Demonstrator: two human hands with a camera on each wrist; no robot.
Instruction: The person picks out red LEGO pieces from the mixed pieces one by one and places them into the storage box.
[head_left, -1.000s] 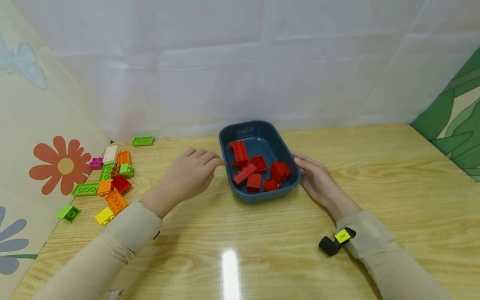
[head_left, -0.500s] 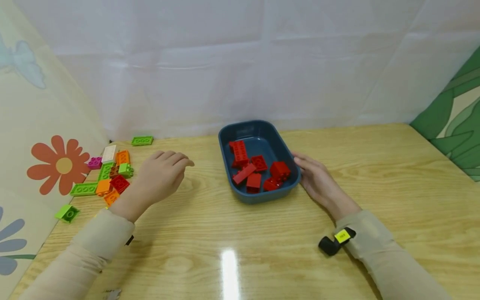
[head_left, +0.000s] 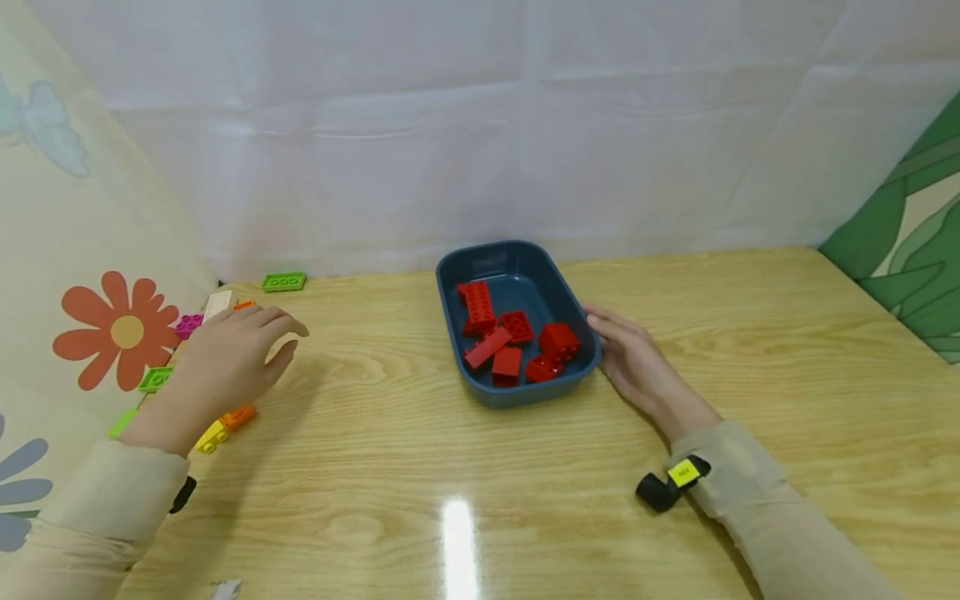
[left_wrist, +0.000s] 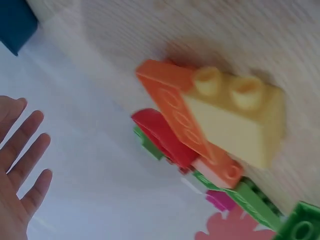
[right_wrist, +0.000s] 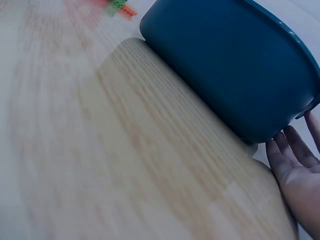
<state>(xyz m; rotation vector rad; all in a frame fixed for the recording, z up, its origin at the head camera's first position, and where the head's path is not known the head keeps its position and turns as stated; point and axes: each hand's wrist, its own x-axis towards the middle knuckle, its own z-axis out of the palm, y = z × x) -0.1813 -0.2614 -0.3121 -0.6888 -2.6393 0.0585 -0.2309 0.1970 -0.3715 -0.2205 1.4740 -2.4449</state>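
Observation:
My left hand (head_left: 232, 358) hovers over a pile of toy building bricks at the table's left side, hiding many of them in the head view. Its fingers are spread and hold nothing. The left wrist view shows a yellow brick (left_wrist: 225, 125), an orange brick (left_wrist: 165, 97), a red brick (left_wrist: 165, 140) and several green ones beyond the fingers. My right hand (head_left: 637, 367) touches the right side of a dark blue bin (head_left: 517, 398) with fairly straight fingers (right_wrist: 299, 145). Several red bricks (head_left: 507, 365) lie inside the bin.
A flat green brick (head_left: 284, 282) lies apart near the back wall (head_left: 375, 167). A magenta brick (head_left: 188, 325) and a white brick (head_left: 217, 304) show past the left hand. A small grey scrap (head_left: 226, 590) lies at the wooden table's (head_left: 360, 483) front.
My left hand has moved left, away from the bin's left side to above the brick pile, and its fingers have spread. The right hand and the bin have stayed put.

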